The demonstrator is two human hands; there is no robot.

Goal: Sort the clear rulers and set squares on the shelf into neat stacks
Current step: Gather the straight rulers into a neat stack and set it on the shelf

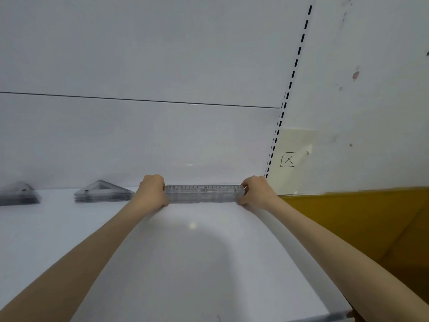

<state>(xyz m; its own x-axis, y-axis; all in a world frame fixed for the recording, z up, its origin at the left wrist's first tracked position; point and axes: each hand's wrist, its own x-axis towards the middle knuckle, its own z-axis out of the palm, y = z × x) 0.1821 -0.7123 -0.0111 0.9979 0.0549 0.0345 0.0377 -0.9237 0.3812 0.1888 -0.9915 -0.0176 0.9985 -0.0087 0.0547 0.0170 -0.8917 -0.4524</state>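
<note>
One stack of clear rulers (203, 194) lies flat at the back of the white shelf (185, 252), held between both hands, long edge along the white back panel (139, 135). Left hand (152, 190) is curled round the stack's left end, fingers wrapped over it. Right hand (255, 191) clamps the right end the same way, thumb side toward the stack. Both forearms are stretched out over the shelf.

Just beyond the left hand, on its outer side, sits a stack of clear set squares (103, 194), close to the hand; contact can't be told. A second set-square stack (18, 196) is farther out that way, apart from the first.

Just outside the right hand a slotted upright (294, 66) rises. Past it is a pale note with a boxed X (288, 159) on the wall, and a yellow-brown board (359, 217) below that.
</note>
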